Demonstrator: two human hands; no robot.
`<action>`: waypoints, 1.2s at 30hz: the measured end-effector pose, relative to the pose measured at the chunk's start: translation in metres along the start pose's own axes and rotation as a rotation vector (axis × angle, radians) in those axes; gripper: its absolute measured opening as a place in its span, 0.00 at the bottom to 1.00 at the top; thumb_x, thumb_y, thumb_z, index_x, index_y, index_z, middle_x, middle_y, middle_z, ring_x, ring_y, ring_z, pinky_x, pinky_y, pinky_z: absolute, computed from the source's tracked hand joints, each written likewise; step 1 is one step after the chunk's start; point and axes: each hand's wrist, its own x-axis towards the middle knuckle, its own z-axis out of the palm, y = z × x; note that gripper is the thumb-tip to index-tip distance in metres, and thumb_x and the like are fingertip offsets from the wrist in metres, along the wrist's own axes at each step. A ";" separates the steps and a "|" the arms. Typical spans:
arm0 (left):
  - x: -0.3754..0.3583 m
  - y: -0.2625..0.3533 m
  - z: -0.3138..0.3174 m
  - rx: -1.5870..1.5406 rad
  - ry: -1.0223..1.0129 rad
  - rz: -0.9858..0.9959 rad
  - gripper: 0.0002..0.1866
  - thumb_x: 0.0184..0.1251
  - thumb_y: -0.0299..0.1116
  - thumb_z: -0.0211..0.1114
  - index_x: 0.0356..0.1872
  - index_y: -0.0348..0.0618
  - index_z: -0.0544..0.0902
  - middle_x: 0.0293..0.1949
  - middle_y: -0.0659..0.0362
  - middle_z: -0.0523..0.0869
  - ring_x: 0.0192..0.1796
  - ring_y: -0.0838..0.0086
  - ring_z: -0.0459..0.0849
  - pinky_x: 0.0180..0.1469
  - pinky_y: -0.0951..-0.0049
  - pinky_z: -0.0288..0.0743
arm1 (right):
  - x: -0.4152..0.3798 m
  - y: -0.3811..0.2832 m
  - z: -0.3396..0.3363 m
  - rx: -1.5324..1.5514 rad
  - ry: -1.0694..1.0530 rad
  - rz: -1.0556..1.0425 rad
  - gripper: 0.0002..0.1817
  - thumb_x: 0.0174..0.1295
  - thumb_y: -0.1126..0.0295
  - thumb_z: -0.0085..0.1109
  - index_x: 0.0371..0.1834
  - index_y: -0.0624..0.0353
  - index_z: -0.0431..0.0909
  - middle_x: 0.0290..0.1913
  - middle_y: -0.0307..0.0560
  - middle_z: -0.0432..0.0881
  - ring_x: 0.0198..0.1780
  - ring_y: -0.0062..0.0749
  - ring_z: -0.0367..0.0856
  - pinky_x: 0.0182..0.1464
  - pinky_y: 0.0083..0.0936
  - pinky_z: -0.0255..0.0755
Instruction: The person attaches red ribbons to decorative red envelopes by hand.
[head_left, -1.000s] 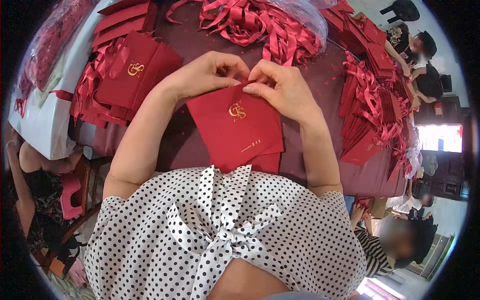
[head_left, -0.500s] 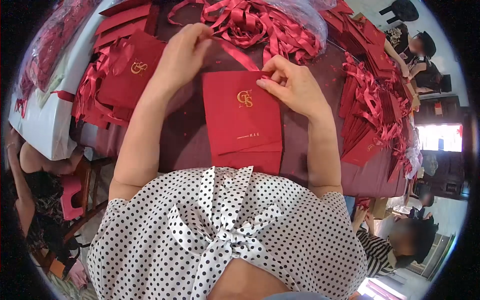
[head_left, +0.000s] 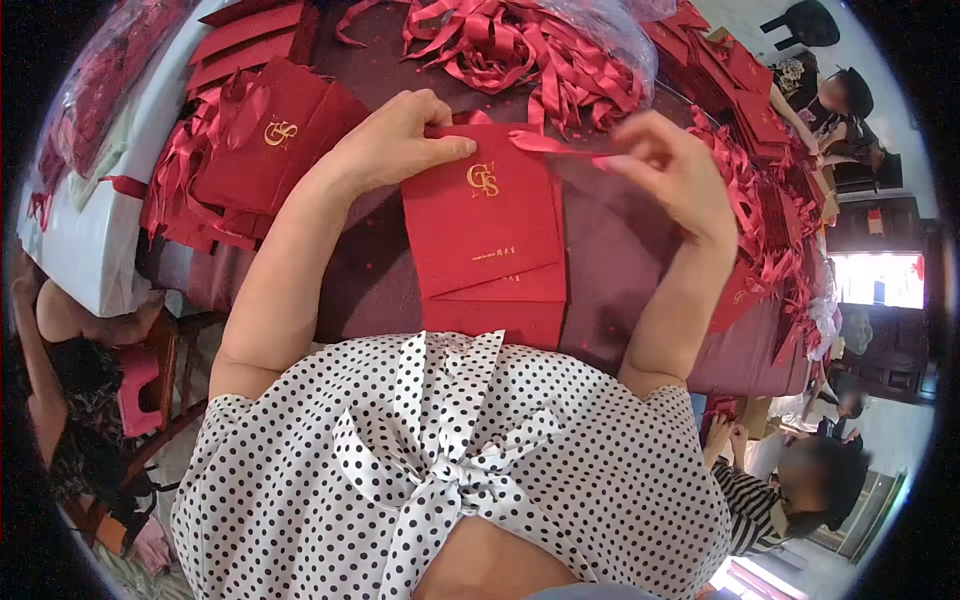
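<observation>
My left hand (head_left: 415, 140) pinches the top left edge of a red bag (head_left: 480, 225) with a gold monogram. The bag lies tilted over more red bags (head_left: 500, 322) at the table's near edge. To the right, my right hand (head_left: 670, 165), a little blurred, holds a red ribbon (head_left: 555, 147) between thumb and fingers. The ribbon stretches from the bag's top edge to that hand.
Loose red ribbons (head_left: 490, 45) lie at the back. Red bags with ribbons are piled left (head_left: 250, 150) and right (head_left: 750, 190) on the dark red tablecloth (head_left: 365, 290). A person in stripes (head_left: 750, 500) works at the lower right; others are seated around.
My left hand has come down onto the bag's top left edge. My right hand has left the bag's top and moved right, drawing the ribbon out. The bag has tilted.
</observation>
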 end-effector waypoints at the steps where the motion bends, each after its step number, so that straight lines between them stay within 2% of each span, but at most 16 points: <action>1: 0.000 0.002 -0.001 0.000 0.006 -0.001 0.23 0.55 0.43 0.70 0.21 0.29 0.75 0.18 0.51 0.74 0.23 0.72 0.72 0.26 0.66 0.65 | -0.004 0.003 -0.008 0.053 0.029 -0.043 0.12 0.53 0.71 0.69 0.39 0.60 0.79 0.26 0.36 0.80 0.28 0.16 0.75 0.31 0.18 0.68; 3: 0.000 0.008 -0.002 0.037 -0.136 -0.139 0.19 0.57 0.41 0.71 0.32 0.33 0.77 0.30 0.60 0.73 0.35 0.76 0.71 0.36 0.73 0.67 | -0.015 -0.005 -0.017 0.073 0.086 -0.085 0.07 0.54 0.74 0.67 0.33 0.64 0.80 0.27 0.35 0.80 0.29 0.14 0.74 0.32 0.15 0.68; 10: -0.002 0.005 0.002 0.003 -0.074 -0.175 0.21 0.56 0.42 0.73 0.36 0.33 0.77 0.32 0.63 0.75 0.34 0.79 0.71 0.34 0.75 0.66 | -0.050 -0.029 -0.041 -0.052 0.249 -0.095 0.07 0.54 0.77 0.65 0.36 0.63 0.80 0.31 0.35 0.80 0.32 0.13 0.74 0.35 0.14 0.68; 12: -0.002 0.009 0.003 -0.092 -0.063 -0.225 0.19 0.56 0.40 0.74 0.33 0.36 0.76 0.30 0.65 0.74 0.34 0.81 0.70 0.34 0.77 0.65 | -0.053 -0.027 -0.039 0.018 0.306 -0.129 0.09 0.52 0.80 0.66 0.37 0.63 0.80 0.33 0.37 0.80 0.34 0.15 0.75 0.37 0.13 0.69; 15: -0.004 0.009 0.004 -0.204 -0.042 -0.206 0.17 0.54 0.36 0.75 0.30 0.39 0.74 0.30 0.66 0.72 0.34 0.83 0.68 0.33 0.78 0.64 | -0.046 -0.030 -0.025 0.460 0.522 -0.377 0.21 0.42 0.84 0.72 0.42 0.64 0.76 0.35 0.45 0.82 0.36 0.23 0.80 0.42 0.16 0.74; 16: -0.003 0.006 0.007 -0.203 -0.043 -0.206 0.17 0.54 0.36 0.75 0.30 0.39 0.74 0.30 0.66 0.72 0.34 0.83 0.68 0.33 0.78 0.64 | -0.040 -0.031 -0.019 0.460 0.523 -0.376 0.21 0.42 0.84 0.72 0.42 0.64 0.76 0.35 0.45 0.82 0.36 0.23 0.80 0.42 0.16 0.74; 19: -0.001 -0.003 0.014 -0.104 0.031 -0.069 0.16 0.53 0.34 0.76 0.28 0.41 0.74 0.29 0.68 0.68 0.33 0.83 0.66 0.33 0.80 0.63 | -0.026 -0.034 0.001 0.884 0.409 -0.632 0.28 0.40 0.82 0.74 0.47 0.64 0.73 0.37 0.50 0.83 0.38 0.30 0.83 0.45 0.22 0.77; 21: 0.000 -0.002 0.016 -0.021 0.096 0.010 0.23 0.48 0.43 0.76 0.25 0.36 0.73 0.31 0.56 0.74 0.33 0.69 0.73 0.35 0.69 0.69 | -0.016 -0.037 0.014 1.023 0.270 -0.687 0.27 0.41 0.81 0.73 0.48 0.65 0.73 0.37 0.51 0.84 0.38 0.32 0.83 0.45 0.23 0.78; 22: 0.000 0.001 0.016 -0.021 0.095 0.011 0.23 0.48 0.43 0.76 0.25 0.36 0.73 0.31 0.56 0.74 0.33 0.69 0.73 0.35 0.69 0.69 | -0.015 -0.034 0.019 1.080 0.225 -0.664 0.23 0.44 0.80 0.72 0.45 0.63 0.75 0.35 0.53 0.84 0.38 0.34 0.82 0.46 0.28 0.76; 23: 0.000 0.007 0.014 0.004 0.092 -0.024 0.23 0.47 0.43 0.77 0.24 0.36 0.72 0.32 0.54 0.74 0.34 0.68 0.73 0.36 0.67 0.69 | -0.011 -0.029 0.020 1.081 0.225 -0.663 0.23 0.44 0.80 0.72 0.45 0.63 0.75 0.35 0.53 0.84 0.38 0.34 0.82 0.46 0.28 0.76; 25: -0.001 0.008 0.014 0.027 0.093 -0.062 0.24 0.46 0.43 0.77 0.22 0.36 0.71 0.32 0.53 0.74 0.36 0.66 0.74 0.37 0.66 0.70 | -0.003 -0.020 0.018 0.952 0.136 -0.908 0.17 0.47 0.76 0.71 0.41 0.61 0.76 0.35 0.53 0.84 0.40 0.37 0.80 0.50 0.32 0.72; 28: -0.001 0.005 0.015 0.009 0.147 0.014 0.26 0.45 0.45 0.78 0.21 0.37 0.69 0.30 0.54 0.74 0.33 0.67 0.73 0.36 0.68 0.69 | -0.015 -0.025 0.008 0.933 0.235 -0.802 0.11 0.57 0.66 0.66 0.37 0.58 0.76 0.34 0.53 0.84 0.42 0.41 0.77 0.50 0.39 0.68; 30: -0.002 0.014 0.011 0.022 0.111 -0.026 0.22 0.54 0.39 0.75 0.23 0.41 0.67 0.28 0.68 0.65 0.30 0.81 0.64 0.33 0.78 0.61 | -0.013 -0.024 0.007 0.851 0.272 -0.839 0.12 0.63 0.63 0.62 0.38 0.60 0.75 0.30 0.50 0.82 0.42 0.42 0.77 0.49 0.40 0.69; 32: -0.002 0.012 0.016 -0.120 0.109 -0.050 0.20 0.60 0.40 0.71 0.24 0.40 0.69 0.28 0.68 0.65 0.30 0.81 0.64 0.33 0.79 0.61 | -0.012 -0.031 0.013 0.878 0.162 -0.843 0.14 0.64 0.60 0.60 0.39 0.62 0.74 0.27 0.46 0.79 0.41 0.42 0.78 0.47 0.39 0.71; 33: -0.001 0.011 0.019 -0.261 0.102 -0.071 0.19 0.66 0.41 0.66 0.24 0.39 0.71 0.27 0.68 0.65 0.30 0.81 0.65 0.34 0.79 0.61 | -0.008 -0.036 0.020 0.908 0.105 -0.866 0.11 0.67 0.65 0.56 0.41 0.64 0.74 0.26 0.44 0.77 0.37 0.36 0.78 0.42 0.32 0.73; 36: -0.004 0.013 0.023 -0.426 0.005 -0.120 0.16 0.74 0.41 0.56 0.30 0.39 0.76 0.28 0.68 0.70 0.32 0.83 0.68 0.37 0.82 0.64 | -0.007 -0.048 0.046 0.931 -0.019 -0.421 0.08 0.69 0.74 0.49 0.46 0.65 0.75 0.28 0.42 0.77 0.30 0.21 0.76 0.34 0.17 0.72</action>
